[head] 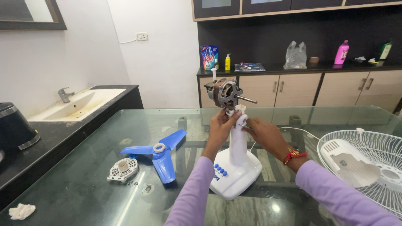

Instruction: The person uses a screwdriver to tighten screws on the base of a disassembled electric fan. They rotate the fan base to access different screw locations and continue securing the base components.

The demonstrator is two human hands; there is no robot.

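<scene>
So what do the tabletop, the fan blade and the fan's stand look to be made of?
Tabletop: clear glass, glossy, showing the frame beneath. Fan blade: blue plastic, smooth, slightly shiny. Fan stand: white moulded plastic, probably, with a glossy base.

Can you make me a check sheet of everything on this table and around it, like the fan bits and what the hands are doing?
Surface: glass table, see-through, mostly bare.
Job's things: white fan stand upright, bare motor on top; blue fan blade, round white cap, white wire guard lying flat.
Clutter: crumpled white tissue.
Hands: left hand grips the stand's neck; right hand holds a thin tool against it.
Cables: white cord behind the stand.
Surroundings: sink, dark counter with bottles, cabinets.
</scene>
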